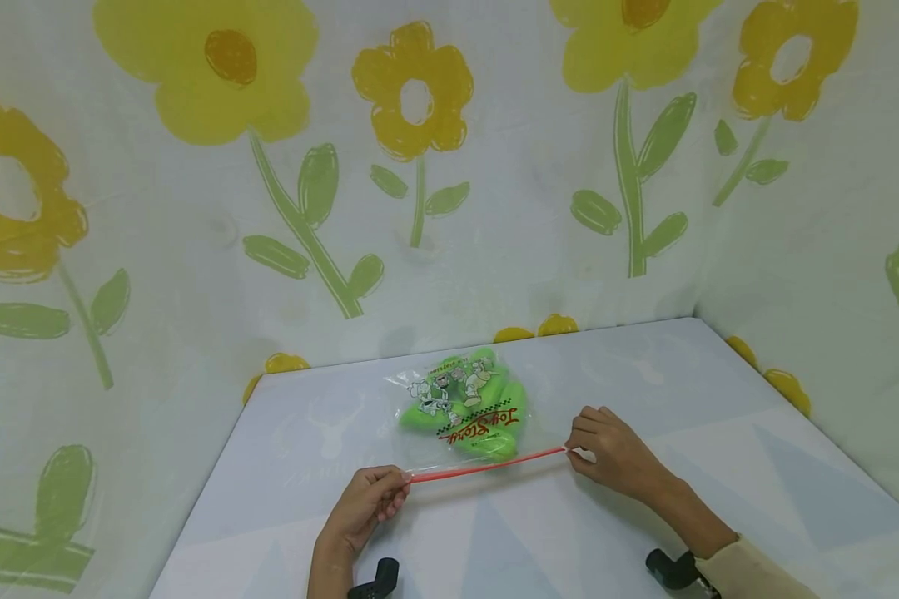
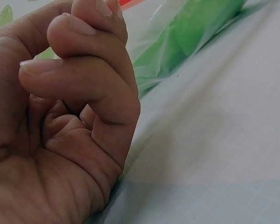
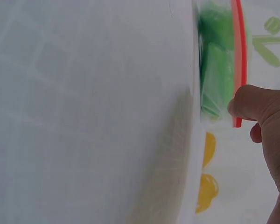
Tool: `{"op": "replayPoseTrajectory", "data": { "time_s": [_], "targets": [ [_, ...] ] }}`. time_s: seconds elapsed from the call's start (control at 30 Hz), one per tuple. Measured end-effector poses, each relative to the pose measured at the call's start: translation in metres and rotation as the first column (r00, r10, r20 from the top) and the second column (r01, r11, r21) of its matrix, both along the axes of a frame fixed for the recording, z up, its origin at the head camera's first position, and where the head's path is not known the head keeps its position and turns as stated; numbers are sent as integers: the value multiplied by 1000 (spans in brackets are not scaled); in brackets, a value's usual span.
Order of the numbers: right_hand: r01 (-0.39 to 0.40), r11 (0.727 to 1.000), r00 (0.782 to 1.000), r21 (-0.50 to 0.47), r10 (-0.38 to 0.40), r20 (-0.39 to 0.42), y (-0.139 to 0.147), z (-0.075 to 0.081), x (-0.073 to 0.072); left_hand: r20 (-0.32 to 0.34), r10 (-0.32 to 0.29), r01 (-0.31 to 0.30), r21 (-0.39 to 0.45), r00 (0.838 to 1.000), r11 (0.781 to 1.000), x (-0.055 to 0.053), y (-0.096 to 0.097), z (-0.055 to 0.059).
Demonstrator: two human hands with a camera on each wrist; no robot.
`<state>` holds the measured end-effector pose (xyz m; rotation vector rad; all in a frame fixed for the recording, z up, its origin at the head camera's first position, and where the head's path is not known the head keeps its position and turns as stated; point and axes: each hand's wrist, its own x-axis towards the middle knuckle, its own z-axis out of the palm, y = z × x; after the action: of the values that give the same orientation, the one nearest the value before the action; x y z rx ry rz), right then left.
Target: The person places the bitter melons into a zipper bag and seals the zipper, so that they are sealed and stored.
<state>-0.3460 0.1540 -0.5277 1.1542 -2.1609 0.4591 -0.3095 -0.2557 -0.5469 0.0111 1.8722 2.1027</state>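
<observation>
A clear plastic zip bag printed with cartoon figures and red "Toy Story" lettering lies on the table, upside down from my side. Bright green objects fill it; their exact kind is hard to tell through the film. Along its near edge runs a red zip strip, stretched between both hands. My left hand pinches the strip's left end, fingers curled in the left wrist view. At the right end, my right hand pinches the strip between thumb and finger, as the right wrist view also shows.
A white table with pale blue triangle shapes lies under the bag. Behind it and at the sides hangs a white cloth with large yellow flowers. Dark wrist-worn devices sit at both wrists.
</observation>
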Motion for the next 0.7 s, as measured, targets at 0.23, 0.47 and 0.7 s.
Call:
{"op": "replayPoseTrajectory", "data": {
  "time_s": [0.23, 0.47, 0.7],
  "targets": [
    [-4, 1000, 1000, 5, 4, -12, 1, 3, 1, -3, -9, 9, 0, 1000, 1000, 0, 0, -2],
    [-9, 998, 998, 54, 12, -54, 1, 6, 11, 21, -75, 76, -5, 997, 997, 4, -4, -2],
    [17, 991, 1000, 136, -13, -28, 0, 9, 32, -19, -146, 138, -226, 989, 964, 9, -17, 4]
  ]
}}
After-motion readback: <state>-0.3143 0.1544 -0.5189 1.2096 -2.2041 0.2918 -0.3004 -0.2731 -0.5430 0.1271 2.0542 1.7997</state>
